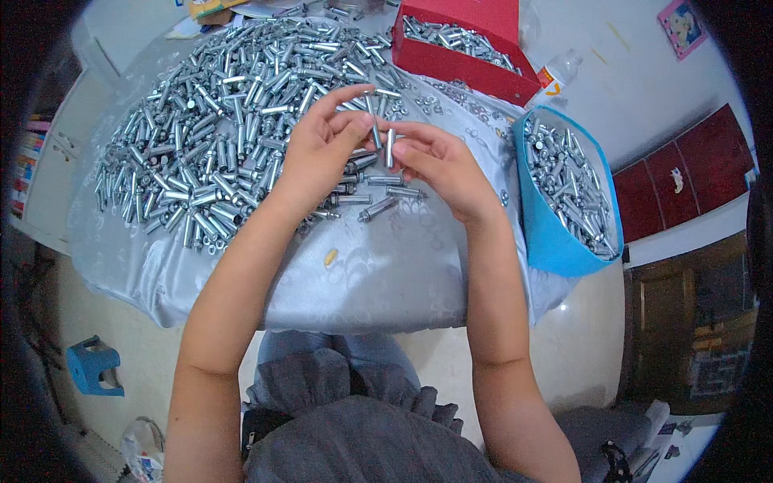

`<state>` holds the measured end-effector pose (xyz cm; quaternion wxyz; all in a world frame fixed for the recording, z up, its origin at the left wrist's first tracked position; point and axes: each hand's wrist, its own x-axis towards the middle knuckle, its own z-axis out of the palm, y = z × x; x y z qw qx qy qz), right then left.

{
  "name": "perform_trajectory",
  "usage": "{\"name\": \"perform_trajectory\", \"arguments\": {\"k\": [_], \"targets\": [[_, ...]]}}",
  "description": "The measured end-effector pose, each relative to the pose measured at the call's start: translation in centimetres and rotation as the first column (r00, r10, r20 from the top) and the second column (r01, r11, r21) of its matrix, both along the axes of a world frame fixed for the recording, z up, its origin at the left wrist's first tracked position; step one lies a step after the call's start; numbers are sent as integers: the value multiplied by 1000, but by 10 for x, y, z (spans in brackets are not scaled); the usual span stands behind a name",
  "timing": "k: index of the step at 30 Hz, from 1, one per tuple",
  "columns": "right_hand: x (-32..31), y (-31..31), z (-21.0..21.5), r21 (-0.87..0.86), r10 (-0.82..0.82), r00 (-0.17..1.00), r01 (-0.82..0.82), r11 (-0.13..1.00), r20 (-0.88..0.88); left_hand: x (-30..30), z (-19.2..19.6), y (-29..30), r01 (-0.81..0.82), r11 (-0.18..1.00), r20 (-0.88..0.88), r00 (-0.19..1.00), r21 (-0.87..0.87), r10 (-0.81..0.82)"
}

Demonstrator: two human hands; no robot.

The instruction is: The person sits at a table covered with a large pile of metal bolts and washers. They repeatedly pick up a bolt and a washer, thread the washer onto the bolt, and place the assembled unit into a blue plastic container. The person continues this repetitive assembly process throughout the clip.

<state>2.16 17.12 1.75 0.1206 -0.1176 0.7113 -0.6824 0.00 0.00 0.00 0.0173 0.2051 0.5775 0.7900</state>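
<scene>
My left hand point(322, 149) pinches a slim silver bolt point(373, 121) between thumb and fingers, its shaft standing nearly upright. Close beside it, my right hand point(435, 165) holds a short shiny metal sleeve point(390, 149) at the fingertips. The two pieces are side by side; whether they touch, I cannot tell. A large heap of silver sleeve anchor bolts point(217, 121) spreads over the table to the left and behind my hands. Several loose anchor bolts point(378, 209) lie just below my fingers.
A grey satin cloth point(362, 282) covers the table, with a small yellowish piece point(331, 257) near its front. Small washers or nuts point(427, 105) lie scattered behind my right hand. A red box point(459, 64) and a blue bin point(564, 233), both holding metal parts, stand right. A plastic bottle point(560, 72) is beyond.
</scene>
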Motion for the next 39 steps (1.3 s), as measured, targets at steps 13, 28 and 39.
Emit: {"name": "perform_trajectory", "arguments": {"k": [13,28,39], "targets": [[4,-5,-2,20,-23,999,24,1000,-36,-2,-1,-1,-128,992,-70,989,9,129],[-2,-7,-15,143,-145,953,188,972,-266,0,-9,3,-234,961,-143,966,-147,214],[-2,-7,-9,67,-123,904,165,984,-408,9,-7,9,7,992,170,985,-126,15]]}}
